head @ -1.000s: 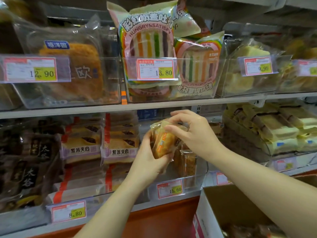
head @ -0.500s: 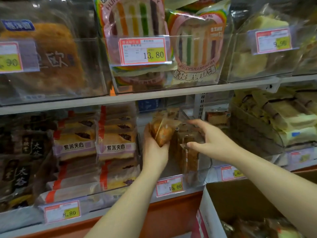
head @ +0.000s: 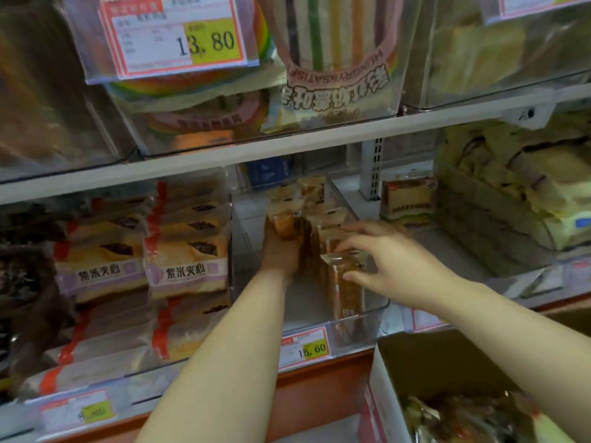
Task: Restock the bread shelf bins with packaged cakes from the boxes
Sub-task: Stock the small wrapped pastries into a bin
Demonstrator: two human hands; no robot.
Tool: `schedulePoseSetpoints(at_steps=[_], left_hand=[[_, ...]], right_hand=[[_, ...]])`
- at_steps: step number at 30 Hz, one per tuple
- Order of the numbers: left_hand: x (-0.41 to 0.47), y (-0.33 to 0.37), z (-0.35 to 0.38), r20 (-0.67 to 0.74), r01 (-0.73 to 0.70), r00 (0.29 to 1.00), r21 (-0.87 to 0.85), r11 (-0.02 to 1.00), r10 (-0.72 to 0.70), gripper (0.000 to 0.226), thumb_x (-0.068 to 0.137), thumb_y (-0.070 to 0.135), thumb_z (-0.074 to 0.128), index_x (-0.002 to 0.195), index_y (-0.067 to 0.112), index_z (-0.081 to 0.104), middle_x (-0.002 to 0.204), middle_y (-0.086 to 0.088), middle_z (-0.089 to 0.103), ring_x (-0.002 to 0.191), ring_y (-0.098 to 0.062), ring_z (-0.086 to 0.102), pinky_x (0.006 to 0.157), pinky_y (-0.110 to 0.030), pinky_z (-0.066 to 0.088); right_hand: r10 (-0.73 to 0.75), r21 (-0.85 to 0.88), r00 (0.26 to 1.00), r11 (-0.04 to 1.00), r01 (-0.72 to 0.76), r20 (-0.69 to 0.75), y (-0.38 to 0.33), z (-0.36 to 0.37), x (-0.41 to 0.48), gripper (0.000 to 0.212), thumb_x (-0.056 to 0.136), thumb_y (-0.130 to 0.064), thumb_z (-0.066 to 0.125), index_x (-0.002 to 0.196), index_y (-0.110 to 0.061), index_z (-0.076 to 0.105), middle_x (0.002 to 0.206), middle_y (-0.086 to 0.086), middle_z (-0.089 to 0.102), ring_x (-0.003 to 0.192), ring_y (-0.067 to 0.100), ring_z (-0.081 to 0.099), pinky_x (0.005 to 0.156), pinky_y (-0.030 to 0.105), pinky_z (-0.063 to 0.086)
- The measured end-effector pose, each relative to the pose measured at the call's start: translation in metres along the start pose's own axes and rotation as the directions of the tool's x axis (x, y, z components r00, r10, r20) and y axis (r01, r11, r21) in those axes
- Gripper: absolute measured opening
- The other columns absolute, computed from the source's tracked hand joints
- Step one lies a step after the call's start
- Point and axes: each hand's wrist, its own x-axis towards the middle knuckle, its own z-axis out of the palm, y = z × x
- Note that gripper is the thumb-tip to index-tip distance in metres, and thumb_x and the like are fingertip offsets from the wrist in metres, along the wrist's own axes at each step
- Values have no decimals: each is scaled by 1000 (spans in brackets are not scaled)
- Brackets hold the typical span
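Gripping a packaged cake (head: pixel 285 223) in my left hand (head: pixel 280 253) inside the clear bin (head: pixel 367 318) at frame centre, I pinch an upright pack (head: pixel 347 284) beside it with my right hand (head: pixel 396 263).

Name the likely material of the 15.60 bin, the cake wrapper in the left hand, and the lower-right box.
The bin: clear rigid plastic, probably acrylic; the contents show through its glossy wall. The cake wrapper: thin clear film, shiny and crinkled. The box: cardboard, seemingly; matte brown inside.

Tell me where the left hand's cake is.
Head view, centre: the cake is held inside the clear bin above the 15.60 tag, left of the upright cakes.
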Motion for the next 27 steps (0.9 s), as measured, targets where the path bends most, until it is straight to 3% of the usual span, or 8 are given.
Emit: schedulePoseSetpoints(at_steps=[3,6,8,12,16,19,22,27], left_hand=[[17,-15,-3,24,97,995,-45,994,-96,44,80,32,67,123,26,56,115,-9,65,106,-33,64,84,-58,53],[3,9,-3,-112,169,979,7,986,-167,74,79,8,70,143,20,35,127,-13,55,113,-34,59,92,-52,51],[2,11,0,-156,144,978,39,989,-137,82,73,21,71,143,26,29,134,-16,46,116,-36,54,96,-52,48],[2,3,1,-166,190,970,79,979,-175,71,79,40,63,138,32,24,127,-6,38,111,-28,50,98,-51,45],[-5,0,-6,-265,96,962,92,991,-69,45,90,27,59,131,22,39,122,-6,57,114,-26,56,103,-47,44],[-13,10,-6,-296,158,944,18,987,-146,47,97,18,45,141,16,27,133,-10,52,122,-31,50,107,-39,37],[-17,12,-3,-283,184,945,39,982,-165,54,98,15,48,142,15,17,133,-10,48,120,-28,50,95,-30,35],[-14,8,-5,-185,206,965,102,973,-185,40,92,16,54,130,17,42,121,-6,59,116,-26,55,103,-44,43]], right_hand=[[-17,18,1000,1000,17,-11,4,2,-1,36,83,-39,68,118,-36,60,142,-11,43,128,15,41,109,38,30],[-25,30,1000,999,25,-18,7,4,-2,36,83,-38,68,118,-36,61,141,-11,44,128,15,41,110,38,30],[-24,43,999,999,25,-25,9,5,-1,36,82,-38,69,117,-35,61,141,-11,45,128,16,41,109,38,30],[-24,63,999,998,26,-29,10,8,0,35,81,-37,70,115,-34,63,139,-9,46,128,18,42,107,41,34],[-30,72,999,997,33,-36,10,10,0,34,80,-36,71,114,-34,63,139,-8,47,128,18,43,107,44,34],[-21,75,999,997,23,-25,10,10,0,34,81,-35,71,114,-34,63,139,-9,46,128,17,43,107,43,35],[-20,83,1000,996,22,-23,9,10,0,34,80,-35,71,114,-34,63,139,-9,46,128,18,43,106,43,36],[-15,73,1000,997,16,-18,9,9,-1,34,82,-35,70,115,-35,62,141,-9,44,130,16,40,108,41,34]])
